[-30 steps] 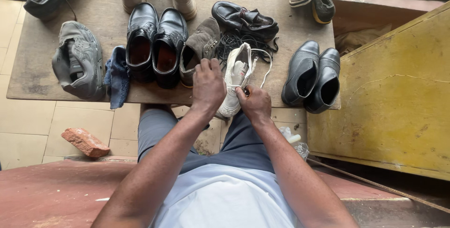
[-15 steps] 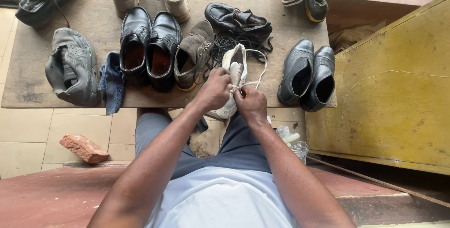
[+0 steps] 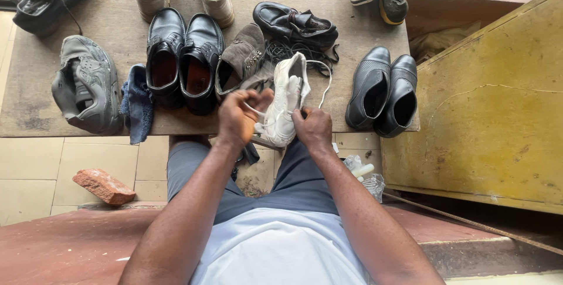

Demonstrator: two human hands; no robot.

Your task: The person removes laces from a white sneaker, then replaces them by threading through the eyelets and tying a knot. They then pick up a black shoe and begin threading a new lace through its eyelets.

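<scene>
The white sneaker (image 3: 286,102) lay on its side at the near edge of the wooden board (image 3: 35,115), its heel overhanging the person's lap, probably so the lace side faced the hands. The left hand (image 3: 239,116), just left of the sneaker, had its fingers pinched together on a strand of the white lace (image 3: 321,80), pulling it taut away from the shoe. The right hand (image 3: 314,128), touching the sneaker's right flank, had its fingers curled in against the upper; whether they clamped a second lace end or only steadied the shoe could not be told from this angle. A loose loop of lace arched off the sneaker's toe end toward the far right.

Around the sneaker the other footwear sat in pairs, toes pointing away, as if sorted: a black dress pair (image 3: 185,56) well to its left, a tan suede boot (image 3: 241,56) touching its left side, a black laced shoe (image 3: 296,26) just beyond it, and black slip-on boots (image 3: 384,90) near its right. A blue rag (image 3: 137,102) hung over the board edge left of the dress pair. A red brick (image 3: 104,185) lay on the tiles below and left of the sneaker. No labelled packages showed; only crumpled clear plastic (image 3: 366,176) lay below its right side.
</scene>
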